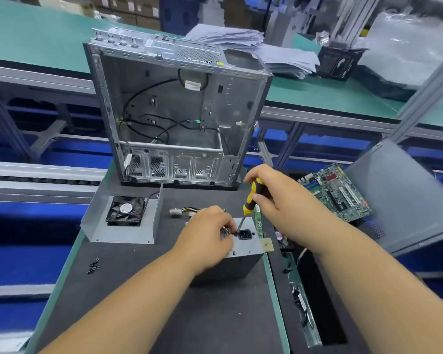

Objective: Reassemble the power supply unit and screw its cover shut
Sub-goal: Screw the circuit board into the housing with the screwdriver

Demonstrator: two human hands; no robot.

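A worker's two forearms reach in from the near edge over a dark foam mat [128,290], where the power supply unit [243,254] stands on end near the middle of the bench, its grey socket panel facing up. The left hand [206,232] is curled over the panel's left side, fingertips pinching something small beside the black power socket [245,235]; whether that is a screw cannot be made out. The right hand [274,194] grips the yellow-and-black handle of a screwdriver [249,200], its shaft slanting down so the tip meets the panel just left of the socket.

To the near left, a loose cluster of black screws [94,267] lies on the mat, well apart from the unit. Farther left, the unit's bent metal cover [123,221], a fan [126,210] fixed inside it, lies apart from the body, so the closing step looks not yet done. White connectors and coloured wires [182,212] trail out behind the left hand. At right, a green motherboard [335,191] leans against a grey panel [394,195].

Beyond, an emptied computer case [174,108] stands open toward the camera, stacked papers [256,47] behind it on a green bench [36,37].

The risk from here appears to be the slanted driver: at that angle the tip could slip off the screw head, strip it, or skid toward the pinching fingers, and a dropped screw could fall into the still-open unit.
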